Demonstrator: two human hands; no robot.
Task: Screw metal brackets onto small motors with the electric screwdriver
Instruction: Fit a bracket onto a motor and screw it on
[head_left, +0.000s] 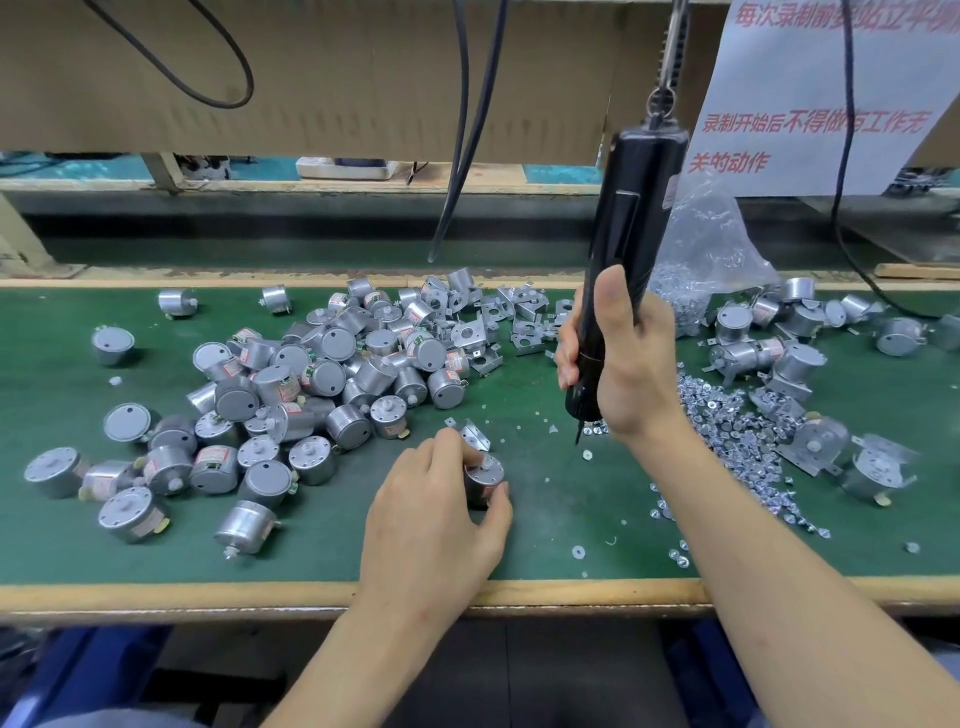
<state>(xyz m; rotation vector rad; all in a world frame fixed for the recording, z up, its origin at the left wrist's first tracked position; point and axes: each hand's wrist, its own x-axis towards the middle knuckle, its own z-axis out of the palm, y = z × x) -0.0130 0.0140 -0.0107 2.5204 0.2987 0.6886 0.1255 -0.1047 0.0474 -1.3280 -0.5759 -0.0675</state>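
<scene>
A heap of silver cylindrical motors covers the left of the green bench mat. Bent metal brackets lie piled at the far side, and loose shiny fasteners spread to the right. The left hand grips one small upright motor near the front edge, with a single bracket just beyond it. The right hand is clenched round the hanging black electric screwdriver, whose bit is apart from that motor.
</scene>
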